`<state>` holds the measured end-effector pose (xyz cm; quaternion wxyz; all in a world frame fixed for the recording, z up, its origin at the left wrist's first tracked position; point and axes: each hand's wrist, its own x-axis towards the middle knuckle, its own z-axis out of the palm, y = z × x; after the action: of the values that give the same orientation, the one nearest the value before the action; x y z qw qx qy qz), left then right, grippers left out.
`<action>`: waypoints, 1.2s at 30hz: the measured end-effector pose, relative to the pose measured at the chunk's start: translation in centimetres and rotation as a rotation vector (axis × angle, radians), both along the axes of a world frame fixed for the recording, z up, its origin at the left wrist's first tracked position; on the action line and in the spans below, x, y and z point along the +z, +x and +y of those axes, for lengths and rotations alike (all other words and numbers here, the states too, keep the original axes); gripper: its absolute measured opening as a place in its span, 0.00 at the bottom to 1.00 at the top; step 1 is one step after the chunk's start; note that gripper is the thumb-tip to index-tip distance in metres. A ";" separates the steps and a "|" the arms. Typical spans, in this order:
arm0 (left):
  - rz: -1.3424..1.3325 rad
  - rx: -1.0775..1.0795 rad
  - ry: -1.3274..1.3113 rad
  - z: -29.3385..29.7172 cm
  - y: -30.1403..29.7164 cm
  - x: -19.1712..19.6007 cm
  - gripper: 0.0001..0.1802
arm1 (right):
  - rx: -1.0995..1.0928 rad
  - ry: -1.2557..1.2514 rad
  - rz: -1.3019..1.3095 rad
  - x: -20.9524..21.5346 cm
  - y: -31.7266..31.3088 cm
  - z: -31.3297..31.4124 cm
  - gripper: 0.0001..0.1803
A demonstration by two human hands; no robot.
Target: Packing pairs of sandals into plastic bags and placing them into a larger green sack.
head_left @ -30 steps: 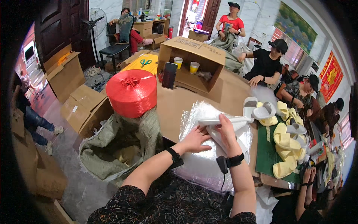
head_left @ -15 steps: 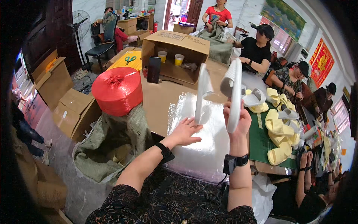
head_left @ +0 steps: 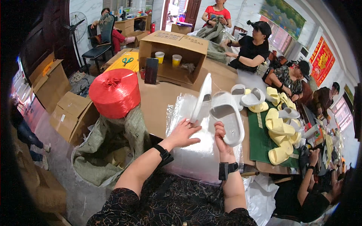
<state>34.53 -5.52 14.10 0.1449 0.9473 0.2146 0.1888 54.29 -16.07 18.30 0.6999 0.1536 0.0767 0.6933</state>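
Note:
My right hand (head_left: 221, 139) is closed on the near end of a pale grey slide slipper (head_left: 234, 130), whose inside faces me. A second pale slipper (head_left: 201, 98) is tilted up on edge just left of it, its near end at my left fingertips. My left hand (head_left: 184, 133) has its fingers spread over a stack of clear plastic bags (head_left: 192, 158); whether it bears on the slipper is hard to see. Yellow slippers (head_left: 279, 127) and grey slippers (head_left: 253, 97) lie in a pile on a green mat (head_left: 258, 141) to the right.
A roll of red plastic twine (head_left: 115, 92) sits on a woven sack (head_left: 102, 158) at left. Behind the bags are a phone (head_left: 151, 71) and an open cardboard box (head_left: 177, 43) holding cups. Scissors (head_left: 127, 61) lie beyond. Several people work at the right and back.
My right hand has lowered its slipper and turned it from edge-on to show its inside. The other slipper now leans more to the right at its top. My left hand stays over the bags.

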 end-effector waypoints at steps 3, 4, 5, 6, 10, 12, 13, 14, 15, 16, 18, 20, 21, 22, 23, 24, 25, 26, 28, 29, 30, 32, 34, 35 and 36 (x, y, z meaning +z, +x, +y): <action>0.019 0.019 0.054 0.4 -0.3 -0.7 0.36 | 0.011 0.078 -0.014 3.2 -1.3 -0.4 0.15; 0.002 0.013 0.080 0.3 -0.3 -0.5 0.36 | -0.004 0.122 -0.017 3.8 -1.5 -0.6 0.14; 0.039 0.023 0.004 0.2 -0.3 -0.1 0.36 | -0.013 0.109 0.017 4.8 -1.9 -0.9 0.14; 0.039 0.023 0.001 0.2 -0.3 -0.3 0.36 | -0.013 0.106 0.017 4.8 -1.9 -0.7 0.14; -0.012 0.019 -0.019 0.1 -0.1 0.1 0.35 | -0.008 0.149 -0.117 3.5 -1.3 0.3 0.16; -0.025 0.006 0.027 0.2 -0.2 -0.1 0.35 | -0.149 -0.059 -0.335 3.0 -1.8 0.6 0.24; -0.028 0.004 0.032 0.2 -0.2 -0.1 0.35 | -0.163 -0.119 -0.411 2.3 -1.7 0.9 0.35; -0.050 -0.005 0.047 0.0 -0.1 -0.1 0.35 | -0.166 -0.114 -0.413 1.7 -1.3 0.8 0.35; -0.073 -0.016 0.061 0.1 0.0 0.0 0.35 | -0.204 -0.165 -0.516 1.2 -1.0 0.8 0.38; -0.068 -0.009 0.058 0.1 -0.3 0.0 0.35 | -0.229 -0.221 -0.614 1.0 -1.3 0.8 0.40; -0.081 -0.010 0.038 0.1 -0.5 0.0 0.35 | -0.156 -0.206 -0.633 0.7 -0.7 0.6 0.43; -0.085 0.004 0.041 0.1 -0.7 -0.1 0.35 | -0.181 -0.299 -0.851 1.6 -0.9 0.1 0.42; -0.074 0.006 0.045 0.1 -0.9 -0.3 0.36 | -0.158 -0.257 -0.956 0.8 -0.1 -0.1 0.41; -0.068 0.008 0.052 0.2 -0.7 -0.3 0.36 | -0.151 -0.253 -0.959 0.5 0.8 -0.4 0.41; -0.026 0.004 0.019 0.3 -0.5 -0.3 0.37 | -0.160 -0.265 -1.040 0.4 1.5 -0.8 0.39; -0.028 0.011 0.020 0.3 -0.3 -0.3 0.37 | -0.168 -0.276 -1.120 0.1 1.9 -0.8 0.37; -0.022 0.003 0.023 0.2 -0.2 -0.1 0.37 | -0.282 -0.476 -1.063 1.9 0.3 -1.1 0.29; -0.016 -0.005 0.026 0.1 -0.2 0.0 0.38 | -0.274 -0.471 -1.065 1.1 1.0 -1.0 0.29; 0.001 0.006 0.017 0.0 -0.4 0.0 0.38 | -0.229 -0.505 -1.357 -0.6 2.6 -1.0 0.23; 0.005 0.019 0.024 0.0 -0.5 -0.2 0.38 | -0.199 -0.517 -1.283 -0.6 2.9 -0.9 0.22; 0.010 0.031 0.032 -0.1 -0.5 -0.4 0.38 | -0.197 -0.515 -1.283 -0.5 3.1 -0.5 0.22; 0.003 0.029 0.051 -0.1 -0.2 -0.6 0.37 | -0.259 -0.659 -1.215 0.4 3.3 -0.1 0.25; -0.005 0.022 0.071 -0.1 0.4 -0.6 0.37 | -0.339 -0.563 -1.272 -2.5 6.0 1.4 0.31; -0.022 0.008 0.077 0.0 0.6 -0.6 0.37 | -0.477 -0.766 -1.715 -2.4 6.1 1.8 0.33; -0.040 -0.006 0.083 0.2 0.7 -0.6 0.37 | -0.617 -0.974 -2.156 -2.4 6.2 2.0 0.36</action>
<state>35.26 -5.34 13.47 0.1102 0.9492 0.2006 0.2161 60.45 -14.03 15.93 0.5245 -0.7661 -0.3308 0.1691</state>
